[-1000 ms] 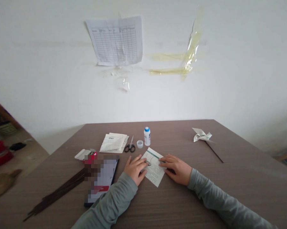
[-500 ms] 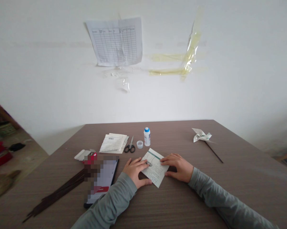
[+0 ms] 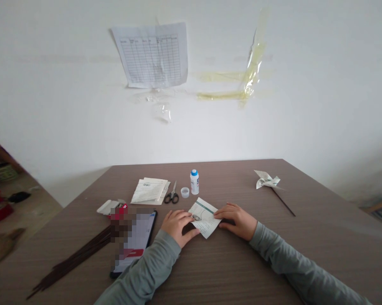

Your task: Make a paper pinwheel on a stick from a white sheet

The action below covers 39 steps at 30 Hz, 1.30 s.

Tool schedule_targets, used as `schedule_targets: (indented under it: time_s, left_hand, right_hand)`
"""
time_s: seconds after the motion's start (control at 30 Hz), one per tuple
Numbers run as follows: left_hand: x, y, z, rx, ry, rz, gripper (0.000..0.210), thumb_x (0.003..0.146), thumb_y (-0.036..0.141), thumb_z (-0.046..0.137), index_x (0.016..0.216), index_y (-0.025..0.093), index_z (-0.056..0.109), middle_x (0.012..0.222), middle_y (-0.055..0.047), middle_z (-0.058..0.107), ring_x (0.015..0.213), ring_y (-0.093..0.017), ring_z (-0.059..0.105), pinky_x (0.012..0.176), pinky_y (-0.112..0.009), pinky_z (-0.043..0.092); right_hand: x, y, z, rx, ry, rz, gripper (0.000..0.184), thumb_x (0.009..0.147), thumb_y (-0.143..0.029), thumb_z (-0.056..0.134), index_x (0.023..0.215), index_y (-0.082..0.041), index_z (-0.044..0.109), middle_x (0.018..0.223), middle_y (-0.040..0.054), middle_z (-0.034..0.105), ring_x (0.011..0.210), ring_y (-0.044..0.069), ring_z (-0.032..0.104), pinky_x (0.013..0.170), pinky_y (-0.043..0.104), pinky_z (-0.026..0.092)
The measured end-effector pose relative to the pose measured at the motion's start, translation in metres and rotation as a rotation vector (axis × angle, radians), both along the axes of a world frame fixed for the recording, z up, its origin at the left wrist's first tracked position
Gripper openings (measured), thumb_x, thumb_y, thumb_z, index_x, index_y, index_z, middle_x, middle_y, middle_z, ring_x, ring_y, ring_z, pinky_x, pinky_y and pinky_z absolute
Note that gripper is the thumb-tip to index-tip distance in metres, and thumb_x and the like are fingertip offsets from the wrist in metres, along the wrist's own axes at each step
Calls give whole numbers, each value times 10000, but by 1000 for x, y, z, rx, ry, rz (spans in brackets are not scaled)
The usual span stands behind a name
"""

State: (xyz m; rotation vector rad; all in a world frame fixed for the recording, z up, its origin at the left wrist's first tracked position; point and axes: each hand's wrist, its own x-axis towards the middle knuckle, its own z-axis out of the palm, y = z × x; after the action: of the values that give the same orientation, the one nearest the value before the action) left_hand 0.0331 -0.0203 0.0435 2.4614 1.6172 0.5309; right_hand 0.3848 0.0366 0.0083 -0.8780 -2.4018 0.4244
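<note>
A: Where's the printed paper (image 3: 206,218)?

B: Between the two hands, at the table (image 3: 229,271), one corner pointing toward the wall (image 3: 305,110). A green band runs along one of its far edges.

A: And the hands?

B: The left hand (image 3: 175,227) has its fingers at the paper's left side, thumb spread away from them toward the near edge. The right hand (image 3: 241,222) is bent over the right corner, fingertips on top. From up here I can't tell whether either one is really pinching the paper or only resting against it.

A: What's crowding them?

B: Mostly the left side. The phone (image 3: 136,237) lies right beside the left forearm, and the sleeve (image 3: 156,267) covers a bit of its near edge. Past the phone, a bundle of dark sticks (image 3: 73,263) lies slantwise, with an open red-and-white box (image 3: 110,207) near its far end.

A: Beyond the paper?

B: A white bottle with a blue top (image 3: 194,183) stands upright just past the far corner, a small translucent cup (image 3: 185,193) next to it. Then come the scissors (image 3: 171,197), blades toward the wall, and a stack of papers (image 3: 149,190) just beside them.

A: Over on the right?

B: A paper pinwheel (image 3: 267,181) on a dark stick (image 3: 283,202), lying well apart from the right hand.
</note>
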Motion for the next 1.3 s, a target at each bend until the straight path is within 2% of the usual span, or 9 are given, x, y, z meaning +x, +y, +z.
schedule_targets:
  time_s: [0.13, 0.27, 0.47, 0.53, 0.7, 0.83, 1.07, 1.2, 1.3]
  left_hand:
    - [-3, 3, -3, 52, 8, 19, 309, 1139, 523, 939, 1353, 322, 1035, 1515, -141, 999, 1521, -452, 876, 1418, -731, 629]
    - [-5, 4, -5, 78, 25, 31, 213, 1184, 380, 875, 1288, 297, 1040, 1433, -136, 1017, 1495, -434, 881, 1392, -730, 638]
    - [-4, 3, -4, 124, 25, 54, 268, 1184, 223, 770, 1157, 301, 1025, 1258, -93, 1028, 1414, -370, 898, 1375, -619, 648]
    - [-3, 3, -3, 128, 4, 68, 282, 1162, 202, 766, 1223, 303, 1023, 1250, -90, 1023, 1368, -366, 903, 1366, -604, 645]
    - [1, 2, -1, 114, -42, 108, 492, 1121, 162, 735, 1546, 267, 959, 1199, -93, 1003, 1279, -365, 905, 1335, -564, 637]
    - [3, 2, -4, 114, -39, 94, 579, 1120, 155, 696, 1658, 235, 894, 1145, -85, 978, 1241, -360, 900, 1303, -541, 651]
    - [8, -1, -11, 202, 57, 63, 551, 1169, 116, 629, 1563, 330, 949, 1193, -86, 964, 1261, -347, 865, 1284, -543, 651]
    - [10, -2, -10, 189, 35, 73, 506, 1183, 123, 660, 1467, 361, 1005, 1169, -89, 927, 1228, -347, 861, 1270, -541, 645]
    - [10, -3, -8, 186, 22, 73, 513, 1179, 126, 649, 1420, 372, 1030, 1173, -93, 918, 1212, -353, 853, 1263, -565, 652]
  right_hand:
    - [-3, -2, 4, 41, -3, -65, 210, 1219, -352, 850, 1342, -397, 1013, 1326, 81, 1022, 1253, 326, 971, 1455, 635, 600]
    - [-4, -5, 7, 74, -39, -106, 197, 1234, -328, 830, 1278, -398, 1009, 1254, 45, 1024, 1210, 319, 967, 1474, 661, 566]
    - [-4, -6, 5, 123, -50, -150, 241, 1267, -314, 761, 1236, -370, 994, 1137, 29, 1007, 1113, 307, 968, 1444, 686, 615]
    - [-4, -5, 3, 127, -48, -160, 243, 1271, -317, 754, 1258, -369, 992, 1102, 38, 1000, 1082, 304, 971, 1437, 707, 620]
    - [-7, -7, -4, 121, -14, -217, 306, 1273, -316, 730, 1486, -349, 948, 1050, 35, 985, 1000, 289, 965, 1465, 716, 592]
    - [-11, -9, -7, 124, 23, -269, 335, 1247, -315, 743, 1555, -324, 874, 1007, 12, 961, 961, 294, 953, 1442, 725, 611]
    - [-16, -11, -6, 214, -11, -225, 287, 1284, -290, 656, 1379, -342, 922, 1149, 75, 989, 972, 291, 927, 1395, 666, 637]
    - [-16, -11, -8, 216, -24, -224, 337, 1286, -272, 637, 1376, -338, 955, 1214, 100, 1003, 1109, 332, 953, 1430, 696, 607]
    - [-15, -10, -9, 215, -32, -221, 305, 1267, -276, 695, 1378, -358, 966, 1198, 101, 999, 1111, 339, 950, 1438, 735, 593]
